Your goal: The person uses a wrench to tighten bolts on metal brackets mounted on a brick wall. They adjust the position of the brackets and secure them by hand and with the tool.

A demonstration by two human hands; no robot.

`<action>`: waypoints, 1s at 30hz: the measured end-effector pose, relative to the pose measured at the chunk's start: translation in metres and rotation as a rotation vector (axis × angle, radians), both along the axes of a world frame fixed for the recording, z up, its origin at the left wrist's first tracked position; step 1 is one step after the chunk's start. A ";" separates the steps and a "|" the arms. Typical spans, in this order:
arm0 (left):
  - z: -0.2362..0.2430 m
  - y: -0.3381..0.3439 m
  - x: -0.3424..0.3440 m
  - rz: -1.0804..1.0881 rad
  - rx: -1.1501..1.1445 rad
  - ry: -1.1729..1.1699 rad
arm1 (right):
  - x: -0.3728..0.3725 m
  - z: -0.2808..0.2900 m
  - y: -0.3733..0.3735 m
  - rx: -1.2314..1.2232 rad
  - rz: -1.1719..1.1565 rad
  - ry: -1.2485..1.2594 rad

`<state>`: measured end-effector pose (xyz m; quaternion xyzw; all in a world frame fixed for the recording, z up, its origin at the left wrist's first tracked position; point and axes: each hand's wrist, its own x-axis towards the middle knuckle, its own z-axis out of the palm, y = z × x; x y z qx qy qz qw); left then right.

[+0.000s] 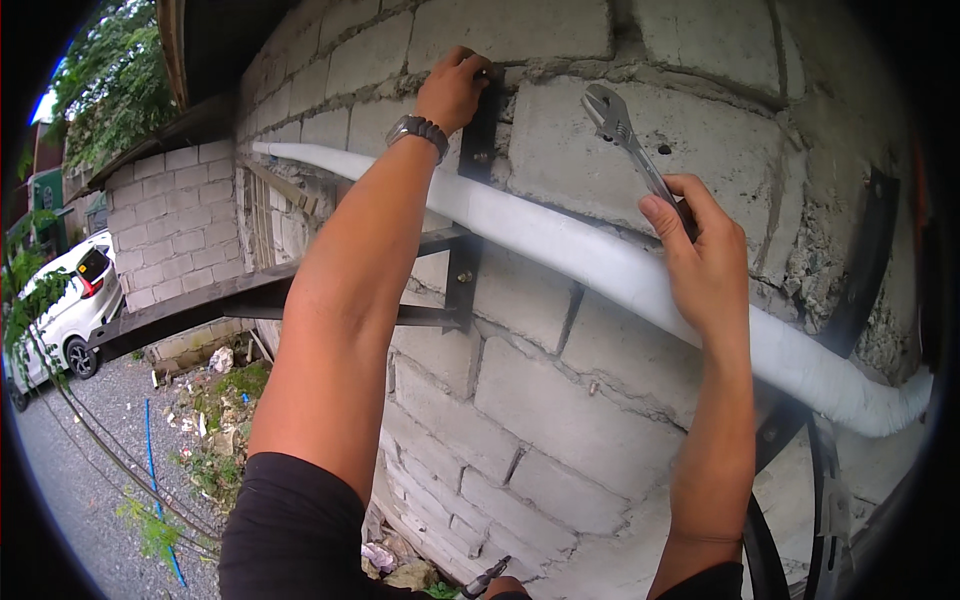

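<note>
My left hand, with a dark watch on its wrist, reaches up to the top of a black metal bracket fixed upright against the block wall. Its fingers are bent together at the bracket's upper end, and what they pinch there is hidden. In my right hand is an adjustable wrench, gripped by its handle with the jaws pointing up and left. The wrench head stands in front of the wall, to the right of the bracket. Bolts show on the bracket's lower part.
A white wrapped pipe slants across the wall, passing in front of the bracket. A black metal arm juts out left. Another black bracket stands right. Below, a hand holds a dark tool. A white car stands on gravel.
</note>
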<state>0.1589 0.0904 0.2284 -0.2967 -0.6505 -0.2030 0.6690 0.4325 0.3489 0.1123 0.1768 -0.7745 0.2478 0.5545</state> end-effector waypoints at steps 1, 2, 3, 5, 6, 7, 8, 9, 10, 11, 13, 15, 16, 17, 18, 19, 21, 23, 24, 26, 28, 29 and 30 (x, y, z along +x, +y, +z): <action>0.002 0.003 0.000 0.023 -0.009 -0.001 | -0.001 -0.001 0.000 0.010 0.002 -0.007; 0.002 0.001 -0.002 0.054 -0.013 -0.005 | -0.002 -0.002 -0.001 -0.015 -0.015 -0.008; 0.005 -0.005 -0.001 0.127 -0.030 0.025 | -0.003 -0.001 -0.006 -0.029 -0.021 -0.001; 0.007 -0.001 -0.006 0.160 -0.047 0.036 | -0.003 -0.002 -0.006 -0.005 -0.016 -0.005; 0.004 0.013 -0.007 0.174 -0.026 0.050 | -0.002 -0.002 -0.001 -0.017 -0.061 -0.005; 0.002 0.018 -0.009 0.179 -0.035 0.055 | -0.003 -0.002 -0.001 0.007 -0.054 -0.002; 0.002 0.022 -0.009 0.211 -0.047 0.029 | -0.003 -0.003 -0.001 0.010 -0.087 -0.006; 0.006 0.022 -0.006 0.247 -0.043 0.062 | 0.000 -0.001 0.001 -0.004 -0.104 0.000; 0.008 0.021 -0.004 0.278 -0.039 0.094 | 0.002 0.000 0.002 -0.004 -0.088 0.013; 0.005 0.017 -0.006 0.288 -0.037 0.095 | 0.000 -0.001 0.001 -0.007 -0.088 0.002; 0.000 0.013 -0.009 0.006 -0.033 0.016 | -0.002 0.001 -0.002 -0.006 -0.088 -0.008; -0.001 0.004 -0.010 -0.012 -0.059 0.008 | -0.003 0.000 -0.006 -0.012 -0.079 -0.038; 0.000 0.002 -0.011 -0.033 -0.086 0.005 | -0.005 0.000 -0.005 -0.010 -0.081 -0.043; 0.004 0.004 -0.009 -0.036 -0.085 0.002 | -0.007 0.000 -0.002 -0.013 -0.062 -0.032; 0.008 0.009 -0.006 -0.017 -0.023 -0.074 | -0.008 -0.001 -0.001 -0.017 -0.045 -0.021; 0.009 0.014 -0.005 0.001 0.038 -0.151 | -0.009 -0.001 -0.001 -0.015 -0.052 -0.025; 0.010 0.023 -0.006 -0.093 0.140 -0.182 | -0.008 -0.001 0.002 -0.009 -0.046 -0.011; 0.006 0.031 -0.013 -0.195 0.235 -0.211 | -0.009 0.000 -0.001 -0.025 -0.068 -0.024; -0.001 0.026 -0.023 -0.248 0.203 -0.083 | -0.010 0.001 -0.002 -0.037 -0.070 -0.036; -0.006 0.024 -0.037 -0.306 0.164 0.047 | -0.010 0.002 -0.002 -0.042 -0.068 -0.036; -0.004 0.025 -0.043 -0.226 0.185 0.159 | -0.010 0.002 -0.002 -0.038 -0.017 -0.038; -0.005 0.026 -0.043 -0.248 0.216 0.075 | -0.011 0.001 -0.001 -0.043 -0.018 -0.044; -0.005 0.029 -0.042 -0.244 0.212 0.068 | -0.010 0.002 -0.001 -0.044 -0.035 -0.041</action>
